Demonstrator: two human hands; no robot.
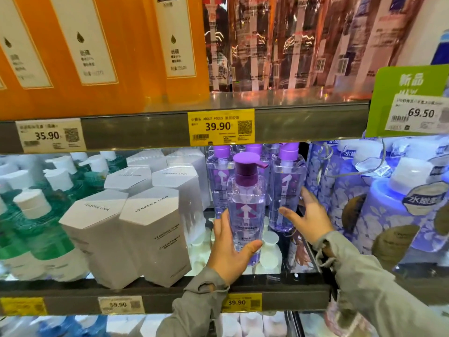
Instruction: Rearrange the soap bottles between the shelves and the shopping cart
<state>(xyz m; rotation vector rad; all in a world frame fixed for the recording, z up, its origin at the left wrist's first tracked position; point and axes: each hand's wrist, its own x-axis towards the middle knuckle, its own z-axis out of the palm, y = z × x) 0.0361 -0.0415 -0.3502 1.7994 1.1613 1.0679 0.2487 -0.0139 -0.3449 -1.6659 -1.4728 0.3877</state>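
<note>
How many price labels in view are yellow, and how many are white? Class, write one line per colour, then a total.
Yellow price labels: 3
White price labels: 3
Total: 6

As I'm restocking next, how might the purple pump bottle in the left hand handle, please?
The purple pump bottle looks full of liquid, so probably heavy for its size. Its glossy clear wall may be slippery under the left hand. Tall and narrow, it could tip.
</note>
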